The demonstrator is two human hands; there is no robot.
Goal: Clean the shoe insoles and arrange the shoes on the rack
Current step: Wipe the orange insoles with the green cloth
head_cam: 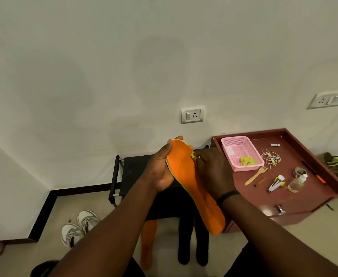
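Left hand (160,168) cups the orange insole (186,176) from under; right hand (212,170) pinches a small yellow cloth wad (192,155) against its edge. We judge cleaning mid-way: second orange insole (148,242) and 2 black ones on the floor (cleaned or not, can't tell), grey sneakers (78,226) beside the black rack (130,172), not on it.

Left hand (160,168) holds insole (186,176) above rack (132,170); right hand (212,170) pinches yellow wad (192,155) against it.
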